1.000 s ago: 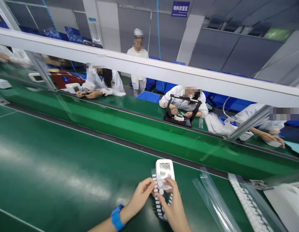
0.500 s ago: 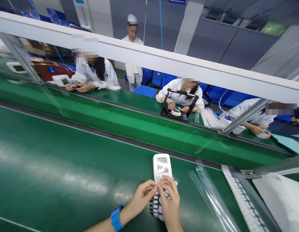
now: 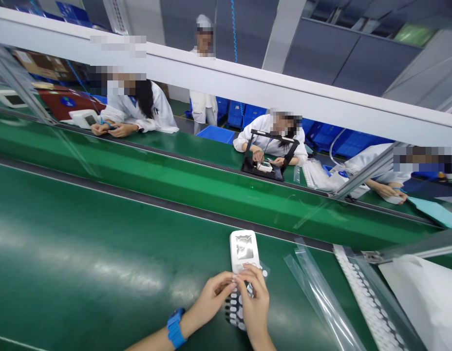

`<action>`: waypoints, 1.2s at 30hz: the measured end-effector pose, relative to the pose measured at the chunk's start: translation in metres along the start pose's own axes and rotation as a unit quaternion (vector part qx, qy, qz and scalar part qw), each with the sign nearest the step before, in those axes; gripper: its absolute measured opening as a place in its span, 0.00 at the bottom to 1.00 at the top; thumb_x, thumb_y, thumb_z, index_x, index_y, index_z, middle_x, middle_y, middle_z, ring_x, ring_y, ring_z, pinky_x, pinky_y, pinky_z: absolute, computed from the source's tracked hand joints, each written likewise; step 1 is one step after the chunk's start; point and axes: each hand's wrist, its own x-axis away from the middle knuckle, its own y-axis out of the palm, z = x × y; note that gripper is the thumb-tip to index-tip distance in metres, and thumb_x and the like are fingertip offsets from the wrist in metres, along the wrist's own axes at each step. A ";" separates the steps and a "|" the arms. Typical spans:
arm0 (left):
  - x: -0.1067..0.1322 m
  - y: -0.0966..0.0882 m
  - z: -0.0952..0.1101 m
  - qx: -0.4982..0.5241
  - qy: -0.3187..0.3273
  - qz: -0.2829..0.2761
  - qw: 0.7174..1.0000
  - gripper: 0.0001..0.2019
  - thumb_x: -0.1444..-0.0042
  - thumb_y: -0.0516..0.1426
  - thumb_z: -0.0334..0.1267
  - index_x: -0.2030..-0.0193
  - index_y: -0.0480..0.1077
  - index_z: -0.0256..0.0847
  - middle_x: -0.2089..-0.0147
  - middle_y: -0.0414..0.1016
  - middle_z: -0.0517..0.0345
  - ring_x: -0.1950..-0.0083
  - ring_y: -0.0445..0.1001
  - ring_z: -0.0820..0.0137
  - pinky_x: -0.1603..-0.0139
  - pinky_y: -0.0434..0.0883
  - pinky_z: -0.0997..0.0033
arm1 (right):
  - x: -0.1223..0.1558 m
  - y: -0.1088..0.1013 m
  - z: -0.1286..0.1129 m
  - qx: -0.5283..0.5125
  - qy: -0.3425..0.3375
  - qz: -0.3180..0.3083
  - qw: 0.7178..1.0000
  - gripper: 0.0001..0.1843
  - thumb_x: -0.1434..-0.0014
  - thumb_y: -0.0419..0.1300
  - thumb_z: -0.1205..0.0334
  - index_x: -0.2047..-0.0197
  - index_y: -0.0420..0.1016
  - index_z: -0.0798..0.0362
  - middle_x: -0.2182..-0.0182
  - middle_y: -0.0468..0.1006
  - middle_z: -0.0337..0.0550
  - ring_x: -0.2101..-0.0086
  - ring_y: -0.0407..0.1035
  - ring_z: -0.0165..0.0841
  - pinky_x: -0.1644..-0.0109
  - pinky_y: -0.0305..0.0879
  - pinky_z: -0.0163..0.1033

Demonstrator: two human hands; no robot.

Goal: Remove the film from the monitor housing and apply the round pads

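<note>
A white remote-control shell with a small window lies flat on the green bench, its lower half covered by my fingers. My left hand, with a blue wristband, and my right hand both pinch at the shell's key area. Under my hands lies a clear strip dotted with small white round pads. I cannot tell whether a fingertip carries a single pad.
Clear plastic strips and a long sheet of white pads lie to the right, beside a white sheet. A green conveyor runs beyond. Several people in white coats work across it, one at a black fixture.
The shell was tilted up off the bench a second ago; now it lies flat. My hands have closed over its lower part, and the view has shifted slightly.
</note>
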 end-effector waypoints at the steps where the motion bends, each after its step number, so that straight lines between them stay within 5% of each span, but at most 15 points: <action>1: 0.000 0.000 0.000 -0.003 -0.002 -0.005 1.000 0.13 0.41 0.58 0.44 0.54 0.75 0.40 0.56 0.79 0.50 0.56 0.76 0.62 0.52 0.72 0.68 | -0.001 0.000 0.001 -0.001 0.011 -0.008 1.000 0.08 0.40 0.61 0.60 0.69 0.78 0.51 0.59 0.76 0.49 0.55 0.70 0.42 0.52 0.67 0.44; 6: -0.001 0.003 0.000 -0.048 0.000 0.016 0.999 0.12 0.40 0.57 0.44 0.57 0.77 0.39 0.58 0.81 0.51 0.57 0.77 0.62 0.54 0.72 0.69 | 0.003 0.002 0.007 0.051 0.021 -0.023 0.998 0.11 0.37 0.56 0.59 0.68 0.76 0.51 0.54 0.72 0.50 0.51 0.67 0.43 0.49 0.65 0.46; 12: -0.015 -0.014 -0.005 -0.023 -0.026 0.089 0.995 0.16 0.45 0.60 0.48 0.59 0.76 0.37 0.61 0.81 0.49 0.58 0.78 0.60 0.57 0.74 0.67 | 0.013 0.002 0.004 0.166 -0.120 -0.052 0.977 0.09 0.37 0.54 0.66 0.63 0.75 0.47 0.50 0.69 0.48 0.45 0.57 0.46 0.44 0.58 0.53; 17: -0.028 -0.045 0.004 -0.033 -0.032 0.110 0.993 0.19 0.49 0.62 0.51 0.60 0.76 0.35 0.63 0.82 0.48 0.62 0.79 0.60 0.63 0.75 0.67 | -0.021 -0.012 0.018 0.163 -0.019 -0.060 0.985 0.11 0.37 0.56 0.59 0.70 0.76 0.49 0.54 0.70 0.49 0.52 0.62 0.45 0.50 0.63 0.52; 21: -0.035 -0.059 0.006 -0.025 -0.035 0.129 0.991 0.20 0.52 0.64 0.51 0.61 0.76 0.35 0.64 0.82 0.49 0.66 0.78 0.63 0.68 0.74 0.69 | -0.037 -0.015 0.032 0.161 -0.005 -0.071 0.984 0.11 0.39 0.58 0.59 0.71 0.77 0.49 0.58 0.70 0.49 0.55 0.63 0.44 0.51 0.63 0.49; 36: -0.039 -0.060 0.002 -0.011 -0.052 0.139 0.989 0.20 0.51 0.63 0.52 0.60 0.75 0.35 0.66 0.81 0.51 0.73 0.76 0.68 0.71 0.71 0.71 | -0.037 -0.013 0.029 0.182 -0.012 -0.090 0.979 0.09 0.40 0.59 0.61 0.71 0.77 0.49 0.58 0.69 0.48 0.56 0.63 0.43 0.51 0.62 0.48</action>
